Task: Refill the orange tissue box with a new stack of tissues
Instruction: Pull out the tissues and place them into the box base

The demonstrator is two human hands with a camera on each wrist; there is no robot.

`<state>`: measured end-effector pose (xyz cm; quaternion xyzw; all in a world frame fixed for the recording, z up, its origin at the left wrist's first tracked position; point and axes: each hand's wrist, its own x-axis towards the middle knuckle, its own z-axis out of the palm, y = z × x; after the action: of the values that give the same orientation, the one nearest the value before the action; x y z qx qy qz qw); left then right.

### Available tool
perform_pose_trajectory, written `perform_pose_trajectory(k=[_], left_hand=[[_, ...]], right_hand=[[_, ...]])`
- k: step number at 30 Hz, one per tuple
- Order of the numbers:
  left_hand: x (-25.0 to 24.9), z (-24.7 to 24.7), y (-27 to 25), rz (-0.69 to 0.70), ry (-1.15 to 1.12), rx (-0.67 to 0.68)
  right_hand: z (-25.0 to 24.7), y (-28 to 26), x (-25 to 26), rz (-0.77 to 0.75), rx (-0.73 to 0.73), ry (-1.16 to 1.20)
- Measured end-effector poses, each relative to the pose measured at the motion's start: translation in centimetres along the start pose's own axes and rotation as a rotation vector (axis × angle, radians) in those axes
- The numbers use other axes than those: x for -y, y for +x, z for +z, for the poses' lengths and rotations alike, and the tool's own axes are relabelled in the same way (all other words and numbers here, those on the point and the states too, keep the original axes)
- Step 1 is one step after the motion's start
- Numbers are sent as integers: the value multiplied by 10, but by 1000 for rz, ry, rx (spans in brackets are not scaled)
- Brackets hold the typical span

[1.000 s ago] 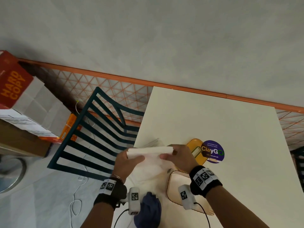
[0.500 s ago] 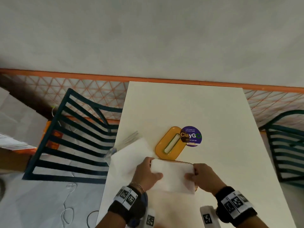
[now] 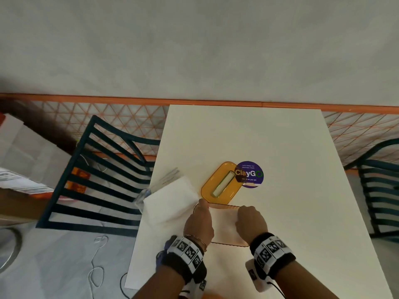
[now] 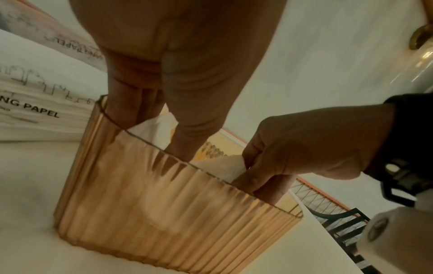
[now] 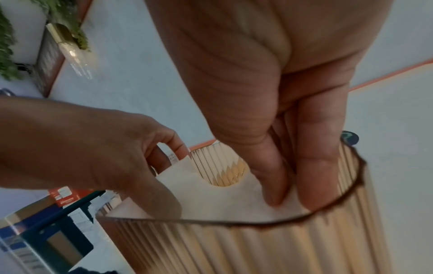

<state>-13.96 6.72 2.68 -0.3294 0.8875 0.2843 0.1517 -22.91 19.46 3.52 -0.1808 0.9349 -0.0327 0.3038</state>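
Observation:
The orange ribbed tissue box (image 3: 226, 244) stands open on the white table (image 3: 248, 137), near me. A white tissue stack (image 3: 223, 225) sits partly inside it. My left hand (image 3: 203, 210) grips the stack's left end, with fingers down inside the box wall (image 4: 164, 213). My right hand (image 3: 241, 219) pinches the right end; its fingertips (image 5: 276, 194) press on the tissue stack (image 5: 222, 202) just inside the rim. The orange slotted lid (image 3: 222, 183) lies flat on the table behind the box.
An opened tissue pack (image 3: 170, 199) in clear wrap lies left of the box at the table edge. A purple round sticker (image 3: 250, 174) sits by the lid. Dark slatted chairs stand left (image 3: 103, 180) and right (image 3: 380, 186). Cardboard boxes (image 3: 26, 160) sit far left.
Both hands carried the tissue stack from over the left table edge to the box and lowered it inside. The view swung right onto the table.

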Motion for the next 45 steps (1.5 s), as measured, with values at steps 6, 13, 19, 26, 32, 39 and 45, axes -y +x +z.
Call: perform_pose_trajectory(k=[6, 13, 19, 26, 32, 39, 45], left_hand=[[0, -1, -7, 53, 145, -54], [3, 7, -2, 277, 271, 24], [-3, 16, 15, 231, 299, 186], [45, -51, 18, 44, -147, -267], [111, -72, 58, -170, 142, -179], [120, -71, 68, -129, 267, -192], [117, -77, 67, -157, 120, -192]], right_hand=[[-7, -5, -2, -59, -19, -60], [-7, -16, -10, -200, -110, -82], [7, 0, -13, -395, 81, -203], [-12, 5, -38, -244, -306, 115], [-9, 15, -58, -45, -155, 254], [-6, 19, -60, -7, -137, 351], [-7, 16, -58, 9, -137, 360]])
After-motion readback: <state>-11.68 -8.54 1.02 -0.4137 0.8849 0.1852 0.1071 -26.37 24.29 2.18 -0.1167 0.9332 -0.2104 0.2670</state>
